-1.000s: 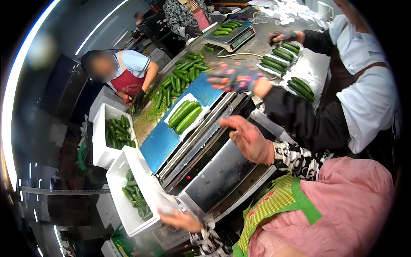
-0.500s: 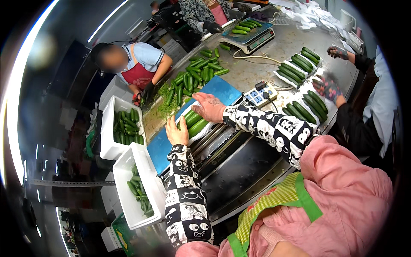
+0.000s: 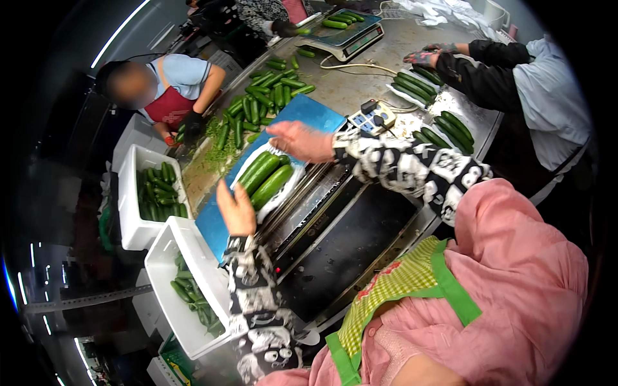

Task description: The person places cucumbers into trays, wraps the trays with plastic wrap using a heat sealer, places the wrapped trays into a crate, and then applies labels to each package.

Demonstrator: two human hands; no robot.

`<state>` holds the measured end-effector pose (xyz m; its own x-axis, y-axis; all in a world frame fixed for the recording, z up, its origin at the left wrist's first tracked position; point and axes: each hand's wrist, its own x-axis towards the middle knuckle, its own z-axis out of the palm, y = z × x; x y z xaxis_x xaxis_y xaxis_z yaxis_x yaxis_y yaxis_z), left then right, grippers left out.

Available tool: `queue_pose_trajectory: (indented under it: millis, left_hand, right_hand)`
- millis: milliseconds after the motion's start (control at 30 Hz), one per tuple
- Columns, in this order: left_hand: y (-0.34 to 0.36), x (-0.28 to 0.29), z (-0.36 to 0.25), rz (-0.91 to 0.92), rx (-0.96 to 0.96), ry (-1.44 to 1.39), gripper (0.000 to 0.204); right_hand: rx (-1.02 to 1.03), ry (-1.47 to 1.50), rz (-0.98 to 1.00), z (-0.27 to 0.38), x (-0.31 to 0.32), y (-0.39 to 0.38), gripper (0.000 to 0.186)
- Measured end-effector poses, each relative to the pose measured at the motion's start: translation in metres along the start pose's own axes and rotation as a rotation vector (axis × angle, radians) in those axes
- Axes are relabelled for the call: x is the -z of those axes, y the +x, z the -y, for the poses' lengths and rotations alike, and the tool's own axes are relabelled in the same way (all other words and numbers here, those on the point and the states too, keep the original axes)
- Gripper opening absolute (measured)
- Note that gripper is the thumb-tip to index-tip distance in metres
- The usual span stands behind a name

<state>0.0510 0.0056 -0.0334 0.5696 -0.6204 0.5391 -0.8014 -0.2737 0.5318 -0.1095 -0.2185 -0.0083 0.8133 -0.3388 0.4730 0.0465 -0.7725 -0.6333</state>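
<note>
Several green cucumbers (image 3: 271, 187) lie side by side on a white cloth-like sheet (image 3: 293, 184), which rests on a blue board or tray (image 3: 320, 110) in front of me. My left hand (image 3: 237, 211) is at their near left end, fingers stretched out and thumb apart. Beyond the far end, my right hand (image 3: 301, 141) hovers with its fingers extended, slightly blurred. Neither hand grips anything. Whether the left fingertips touch the cucumbers or the sheet, I cannot tell.
White foam boxes (image 3: 154, 270) of cucumbers stand at left. A loose cucumber pile (image 3: 257, 103) lies beyond the board. A power strip (image 3: 372, 119), wrapped cucumber bundles (image 3: 412, 88) and a scale (image 3: 351, 38) share the metal table. Co-workers stand at left, back and right.
My hands have moved apart, away from the cucumbers, leaving more of them and the white sheet uncovered. The co-worker at right now has both hands at a bundle. The whole view has shifted.
</note>
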Motion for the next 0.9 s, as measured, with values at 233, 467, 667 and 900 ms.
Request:
queue_pose_trajectory:
  millis: [233, 467, 667, 900]
  left_hand:
    - [-0.081, 0.145, -0.006, 0.276, -0.096, 0.157, 0.028]
    - [-0.059, 0.092, -0.03, 0.457, -0.46, 0.016, 0.014]
    - [-0.076, 0.102, -0.052, 0.057, 0.191, -0.599, 0.008]
    - [0.045, 0.106, -0.066, -0.404, 0.102, -0.539, 0.01]
  right_hand:
    - [0.326, -0.641, 0.345, -0.006, 0.127, -0.07, 0.046]
    - [0.492, -0.453, 0.562, 0.013, 0.08, -0.05, 0.019]
    - [0.341, 0.172, 0.199, 0.043, 0.097, -0.086, 0.016]
    - [0.627, 0.098, -0.255, 0.102, 0.097, 0.03, 0.027]
